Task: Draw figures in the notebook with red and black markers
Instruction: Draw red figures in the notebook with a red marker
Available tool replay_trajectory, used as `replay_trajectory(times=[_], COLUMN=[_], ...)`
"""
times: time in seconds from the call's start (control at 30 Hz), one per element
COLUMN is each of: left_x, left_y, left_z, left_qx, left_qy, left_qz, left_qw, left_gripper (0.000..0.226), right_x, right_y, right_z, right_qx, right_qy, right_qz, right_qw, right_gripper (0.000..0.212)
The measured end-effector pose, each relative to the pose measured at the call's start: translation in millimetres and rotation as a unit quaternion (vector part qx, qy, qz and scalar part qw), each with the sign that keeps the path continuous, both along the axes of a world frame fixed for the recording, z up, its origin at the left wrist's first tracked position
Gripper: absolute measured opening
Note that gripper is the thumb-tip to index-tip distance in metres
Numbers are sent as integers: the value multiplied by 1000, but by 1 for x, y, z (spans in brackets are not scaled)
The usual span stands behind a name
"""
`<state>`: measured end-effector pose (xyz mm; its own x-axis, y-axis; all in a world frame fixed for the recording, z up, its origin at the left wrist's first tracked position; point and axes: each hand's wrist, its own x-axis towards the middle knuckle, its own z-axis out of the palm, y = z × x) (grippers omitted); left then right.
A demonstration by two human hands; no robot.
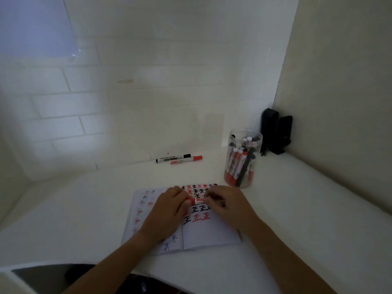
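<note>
Both forearms reach over the open notebook (203,234) on the white desk (297,209), beyond it a clear jar (242,158) stands packed with red and black markers, and the left hand (169,205) and right hand (227,201) pinch a red marker (196,200) between curled fingers above the page.

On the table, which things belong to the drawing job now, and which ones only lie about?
In use:
- open notebook
- red marker, held by the left hand and right hand

Lying about:
- black marker and second red marker by the wall
- jar of markers
- dark device in the corner
</note>
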<state>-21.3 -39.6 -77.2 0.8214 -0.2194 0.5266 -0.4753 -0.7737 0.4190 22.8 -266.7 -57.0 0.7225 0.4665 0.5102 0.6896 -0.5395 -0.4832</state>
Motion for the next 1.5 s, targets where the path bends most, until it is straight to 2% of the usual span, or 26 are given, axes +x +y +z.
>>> replay_trajectory(times=[0.07,0.13,0.23,0.37,0.53,0.7,0.77,1.17,1.23,1.33,1.5], left_x=[2,3,4,3,3,1,2,2,2,4,2], left_y=[-1,0,4,3,4,2,2,3,3,5,3], left_z=[-1,-2,-3,-3,-3,-2,-1,0,-1,-4,-2], left_qx=[24,19,1,20,19,28,32,32,33,42,43], left_qy=[-15,-25,-31,-40,-53,-56,-62,-83,-75,-68,-77], left_qz=[-16,-28,-40,-44,-37,-39,-40,-43,-44,-41,-36], left_qw=[999,999,999,998,998,997,997,995,996,996,996], left_gripper=[34,32,35,39,40,34,36,42,37,25,27], right_x=[-8,-17,-24,-24,-21,-20,-22,-25,-25,-26,-22], right_y=[11,25,35,28,28,28,31,32,33,33,34], right_z=[-4,-10,-17,-13,-9,-13,-16,-16,-17,-17,-20], right_qx=[-70,-89,-105,-112,-109,-155,-170,-180,-181,-185,-179], right_qy=[-80,-100,-93,-28,-52,-216,-250,-242,-244,-258,-313], right_qz=[-2,-5,-23,-13,1,-34,-66,-85,-77,-75,-108], right_qw=[994,991,990,993,993,964,951,950,950,945,926], right_gripper=[28,35,47,65,59,37,34,30,28,29,37])
